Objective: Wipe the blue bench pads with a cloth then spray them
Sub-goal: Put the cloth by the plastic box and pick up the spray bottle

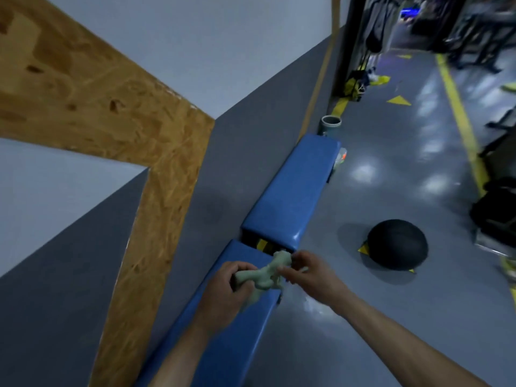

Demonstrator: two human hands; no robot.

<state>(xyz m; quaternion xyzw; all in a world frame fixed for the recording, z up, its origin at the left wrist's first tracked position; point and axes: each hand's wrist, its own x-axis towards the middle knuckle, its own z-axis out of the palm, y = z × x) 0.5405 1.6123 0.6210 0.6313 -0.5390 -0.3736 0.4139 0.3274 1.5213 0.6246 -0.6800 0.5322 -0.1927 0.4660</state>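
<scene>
Wall [195, 46]: pale above, grey below, running along the left; two broad chipboard planks [92, 88] fixed across it at angles.
Floor [391, 169]: glossy grey, marked with a yellow line [458, 107] and yellow triangles; blurred dark equipment along the far right.
Far blue bench pad [293, 188]: long padded worktop set against the wall's foot; near end just short of the next pad, with a dark gap showing a yellow-and-black strip between them.
Near blue bench pad [231, 339]: in line with the first, running down to the bottom edge; both forearms reach over it.
Black ball [398, 244]: on the floor, right of the pads and well apart from them.
Grey cylindrical container [331, 124]: on the floor by the wall, just beyond the far pad's end.
Left hand [226, 289]: above the near pad's far end; grip closed round one end of the cloth.
Right hand [307, 272]: just right of the left hand; grip pinching the cloth's other end.
Cloth [268, 273]: pale green, crumpled, held between both hands over the near pad's far end, beside the gap.
</scene>
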